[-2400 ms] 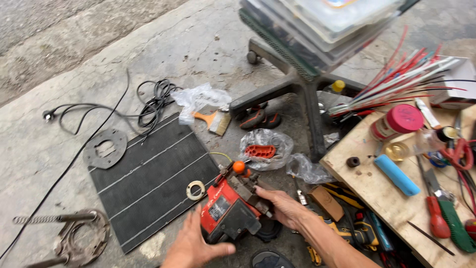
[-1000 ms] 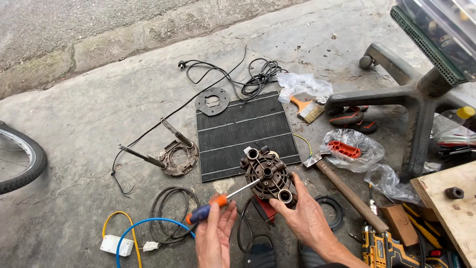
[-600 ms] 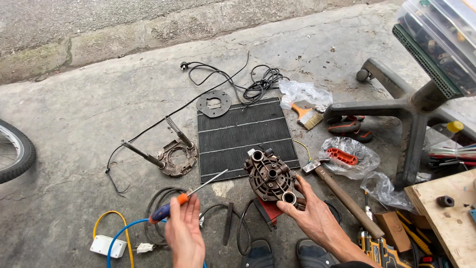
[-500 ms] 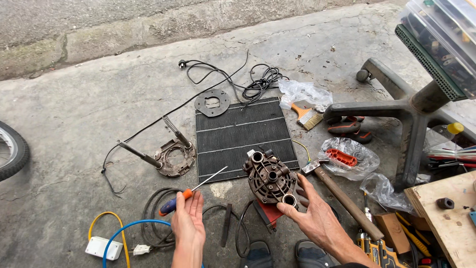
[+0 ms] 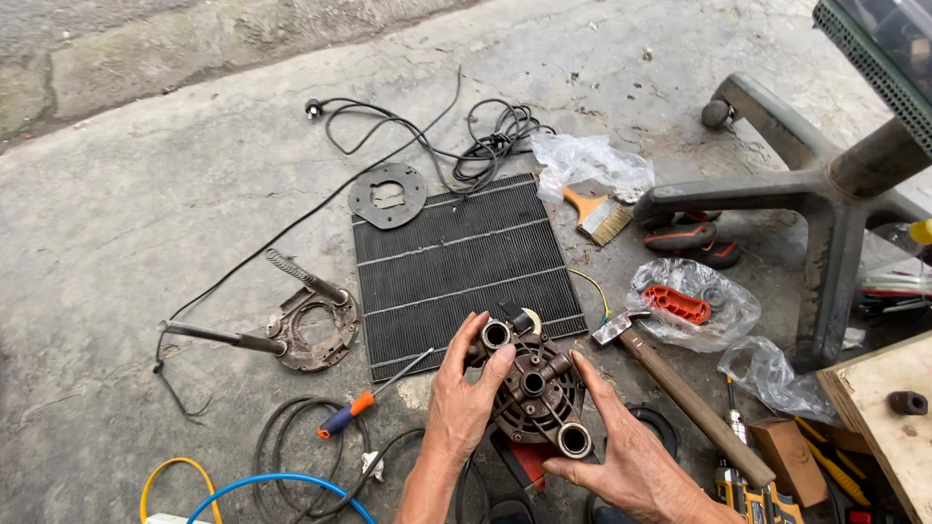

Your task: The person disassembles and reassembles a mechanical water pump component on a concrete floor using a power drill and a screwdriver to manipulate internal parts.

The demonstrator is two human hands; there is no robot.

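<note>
My left hand (image 5: 464, 403) and my right hand (image 5: 621, 456) both grip a dark, rusty round motor housing (image 5: 532, 386) with several tube-shaped ports, held low in the middle of the view. The left fingers wrap its upper left port; the right fingers cup its lower right side. A screwdriver (image 5: 364, 403) with an orange and blue handle lies on the concrete just left of my left hand, touched by neither hand. A red part (image 5: 529, 464) shows under the housing.
A black ribbed mat (image 5: 456, 262) lies ahead with a round metal plate (image 5: 388, 194) at its corner. A hammer (image 5: 680, 393), plastic bags, a paintbrush (image 5: 597, 215), a chair base (image 5: 825, 194), cables and a rusty flange with rods (image 5: 306, 330) surround me.
My left hand has put the screwdriver down on the concrete and moved right onto the housing. The housing now sits between both hands.
</note>
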